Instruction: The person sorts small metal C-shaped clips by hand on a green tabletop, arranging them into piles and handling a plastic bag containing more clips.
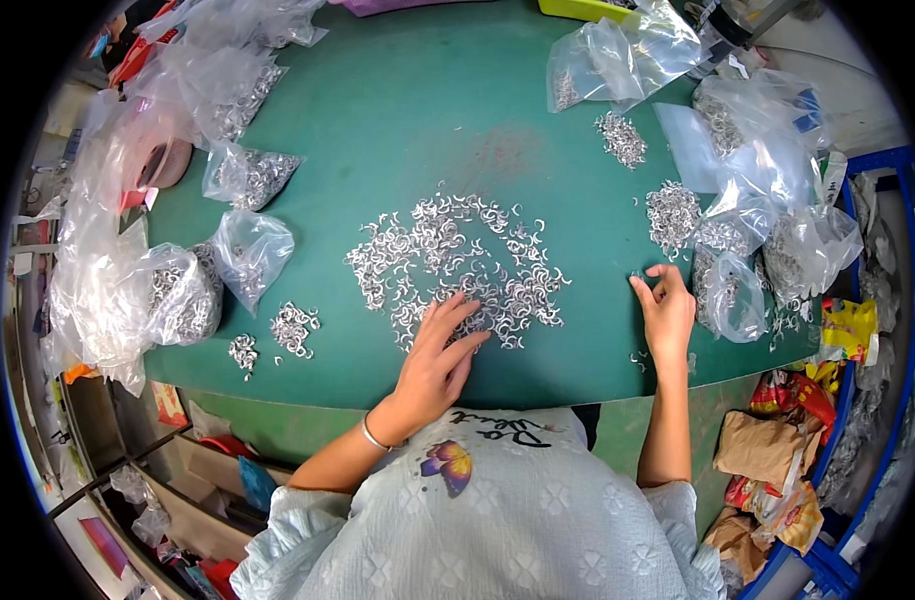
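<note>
A loose pile of small silvery crescent-shaped metal pieces (428,245) is spread over the middle of the green table. My left hand (436,350) rests on the pile's near edge, fingers apart and touching the pieces. Off to the right, my right hand (670,312) is held over the table with thumb and forefinger drawn close together. Whatever is between those fingertips is too small to make out. Just beyond that hand lies a smaller heap of similar pieces (673,217), and farther back another small heap (621,140).
Clear plastic bags of metal pieces line the left side (183,295) and right side (728,295) of the green table (378,110). Two little heaps (295,330) sit at the near left. A yellow-green bin (583,8) stands at the far edge; a blue rack (883,160) is at right.
</note>
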Demonstrator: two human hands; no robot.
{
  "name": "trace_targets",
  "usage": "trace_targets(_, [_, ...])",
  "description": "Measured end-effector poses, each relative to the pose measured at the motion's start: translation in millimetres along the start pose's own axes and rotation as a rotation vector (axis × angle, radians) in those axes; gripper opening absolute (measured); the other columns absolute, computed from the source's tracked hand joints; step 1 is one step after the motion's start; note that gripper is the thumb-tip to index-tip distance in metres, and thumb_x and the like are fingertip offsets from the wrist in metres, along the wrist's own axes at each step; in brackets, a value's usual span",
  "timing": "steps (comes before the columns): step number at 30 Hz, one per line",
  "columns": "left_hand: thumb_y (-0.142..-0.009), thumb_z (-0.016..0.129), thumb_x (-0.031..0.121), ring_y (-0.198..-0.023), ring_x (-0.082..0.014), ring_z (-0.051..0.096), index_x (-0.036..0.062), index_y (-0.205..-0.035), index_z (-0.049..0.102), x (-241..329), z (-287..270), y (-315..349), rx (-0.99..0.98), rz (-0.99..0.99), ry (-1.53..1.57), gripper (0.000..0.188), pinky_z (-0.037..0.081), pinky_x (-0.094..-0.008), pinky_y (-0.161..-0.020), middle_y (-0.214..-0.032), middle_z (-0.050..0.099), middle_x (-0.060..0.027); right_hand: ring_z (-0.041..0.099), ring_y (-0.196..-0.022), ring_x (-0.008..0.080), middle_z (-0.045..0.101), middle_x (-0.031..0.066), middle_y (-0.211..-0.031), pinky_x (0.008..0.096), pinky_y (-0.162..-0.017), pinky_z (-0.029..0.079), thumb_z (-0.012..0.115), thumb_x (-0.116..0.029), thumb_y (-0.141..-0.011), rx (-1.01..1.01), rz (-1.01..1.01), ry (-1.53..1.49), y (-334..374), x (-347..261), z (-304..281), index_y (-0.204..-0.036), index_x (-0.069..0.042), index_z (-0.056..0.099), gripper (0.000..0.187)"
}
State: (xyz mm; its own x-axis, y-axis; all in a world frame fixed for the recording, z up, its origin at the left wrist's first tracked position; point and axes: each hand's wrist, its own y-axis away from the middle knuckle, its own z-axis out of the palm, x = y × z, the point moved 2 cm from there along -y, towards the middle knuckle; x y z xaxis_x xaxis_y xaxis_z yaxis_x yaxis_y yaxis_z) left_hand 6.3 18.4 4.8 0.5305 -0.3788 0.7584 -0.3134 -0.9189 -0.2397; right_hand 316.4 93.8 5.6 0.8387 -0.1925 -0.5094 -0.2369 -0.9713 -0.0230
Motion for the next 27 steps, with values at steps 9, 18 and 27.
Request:
trace_targets(9, [-0.076, 0.06, -0.013, -0.131, -0.0392, 0.047, 0.0022, -0.107, 0.067, 6, 1, -3, 0.017, 0.031, 0.082, 0.035, 0.04, -0.0475, -0.107, -0.133, 0.054, -0.0171, 0.055, -0.054, 0.0336, 0.056, 0.0114, -0.058, 0.0445, -0.052, 0.04, 0.072, -0.022, -0.087, -0.081, -0.108, 0.118, -8, 4, 4, -0.087, -0.005, 0.06, 0.021])
trace_targets(18, [-0.082, 0.065, 0.001, -0.111, -0.0319, 0.053, 0.0025, -0.112, 0.063, 41, 71, -97, -0.134, 0.241, 0.004, 0.031, 0.042, -0.0439, -0.094, -0.115, 0.056, -0.0141, 0.051, -0.05, 0.0266, 0.054, 0.0103, -0.057, 0.0408, -0.052, 0.039, 0.073, -0.02, -0.086, -0.092, -0.041, -0.134, -4, 18, -14, -0.086, -0.003, 0.06, 0.022])
trace_targets(27, [-0.081, 0.07, 0.01, -0.1, -0.0242, 0.052, 0.0079, -0.102, 0.065, 20, 144, -177, -0.215, 0.332, -0.145, 0.022, 0.036, -0.04, -0.082, -0.1, 0.055, -0.0062, 0.064, -0.069, 0.037, 0.064, 0.0119, -0.065, 0.0479, -0.059, 0.046, 0.073, -0.027, -0.085, -0.196, -0.032, 0.117, -2, 5, -7, -0.092, -0.008, 0.058, 0.025])
